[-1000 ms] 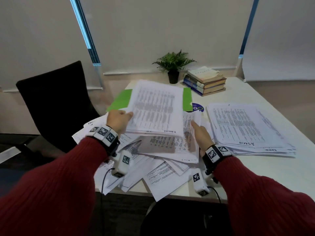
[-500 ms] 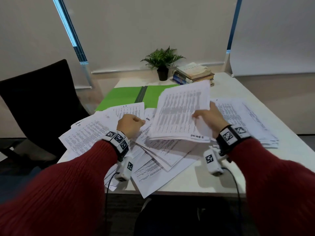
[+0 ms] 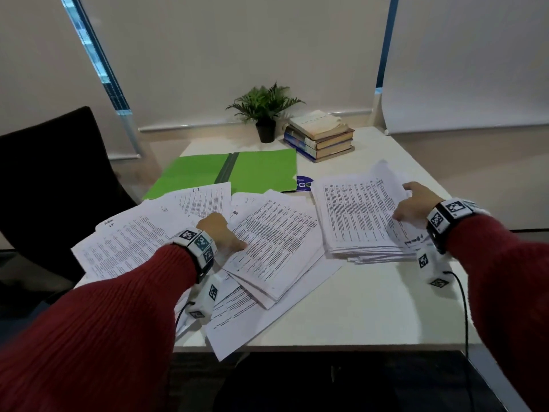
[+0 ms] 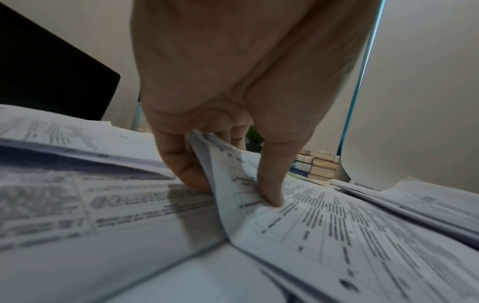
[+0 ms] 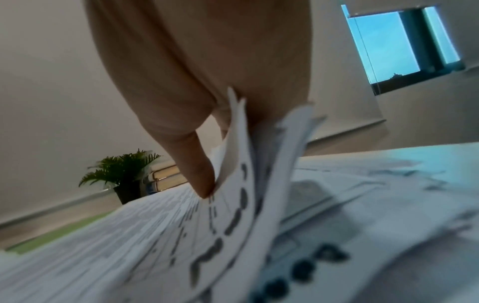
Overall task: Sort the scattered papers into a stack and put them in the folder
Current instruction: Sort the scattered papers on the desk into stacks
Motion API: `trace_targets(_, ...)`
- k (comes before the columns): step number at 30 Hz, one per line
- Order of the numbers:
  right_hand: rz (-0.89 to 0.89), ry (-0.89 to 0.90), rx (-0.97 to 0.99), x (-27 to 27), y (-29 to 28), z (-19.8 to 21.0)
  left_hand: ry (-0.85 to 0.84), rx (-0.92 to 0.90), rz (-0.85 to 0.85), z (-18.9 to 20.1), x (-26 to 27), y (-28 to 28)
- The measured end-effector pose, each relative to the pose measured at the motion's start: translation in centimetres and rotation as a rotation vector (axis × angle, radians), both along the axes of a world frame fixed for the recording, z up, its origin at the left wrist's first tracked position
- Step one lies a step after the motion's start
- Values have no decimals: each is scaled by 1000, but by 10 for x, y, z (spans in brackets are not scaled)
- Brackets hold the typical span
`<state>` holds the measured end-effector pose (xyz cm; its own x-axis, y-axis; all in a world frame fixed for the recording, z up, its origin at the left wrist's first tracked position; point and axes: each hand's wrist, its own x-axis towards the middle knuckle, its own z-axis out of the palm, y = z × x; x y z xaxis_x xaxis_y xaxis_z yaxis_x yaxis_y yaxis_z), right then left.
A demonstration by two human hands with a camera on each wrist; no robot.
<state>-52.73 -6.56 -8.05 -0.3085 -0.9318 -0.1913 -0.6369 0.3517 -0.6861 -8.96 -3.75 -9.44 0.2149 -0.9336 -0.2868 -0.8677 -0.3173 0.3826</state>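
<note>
The right hand (image 3: pixel 411 203) is pinching sheets onto the stack (image 3: pixel 356 215), right of the folder (image 3: pixel 261 171); the left hand (image 3: pixel 219 233) is pinching scattered papers (image 3: pixel 273 242) nearer.

Soft, dim daylight is coming through the pale roller blinds (image 3: pixel 237 55); straight lines are bending toward the head view's edges, and both wrist views are showing blurred, out-of-focus printed white paper sheets (image 4: pixel 337 235).

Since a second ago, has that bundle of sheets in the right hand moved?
Yes. The bundle of sheets was in front of the green folder; the right hand has carried it rightward, onto the stack beside the folder.
</note>
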Motion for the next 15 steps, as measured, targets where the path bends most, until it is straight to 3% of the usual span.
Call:
trace_targets(4,10,152,6,-5,-3,-4,11,-112,-14,6,3,4)
trace_targets(12,-36,382,-1,14,16,11,349,-333,176,28,36,15)
trace_targets(15,53,341,-108,44,27,22,474,-450,227,15,69,-5)
